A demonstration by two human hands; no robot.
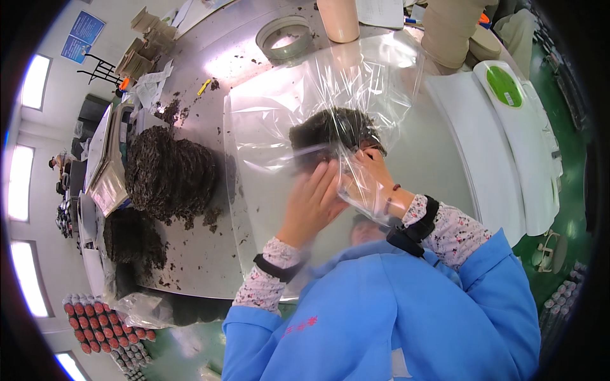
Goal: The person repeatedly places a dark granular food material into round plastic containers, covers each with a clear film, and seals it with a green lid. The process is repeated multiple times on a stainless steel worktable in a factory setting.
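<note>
A dark, block-like bundle of what looks like dried seaweed lies inside a clear plastic bag, on the metal tabletop in front of me. My right hand is inside the bag's mouth, its fingers curled on the bundle's near right corner. Loose film covers part of that hand and wrist. My left hand is slightly blurred. Its fingers lie straight and close together against the bundle's near side, beside my right hand; whether they grip the film is unclear.
Left stand a ruffled dark stack, a smaller dark pile and a scale. At the back are a ring-shaped container, a beige cylinder and a yellow strip. White curved packaging lines the right. Dark crumbs litter the metal table.
</note>
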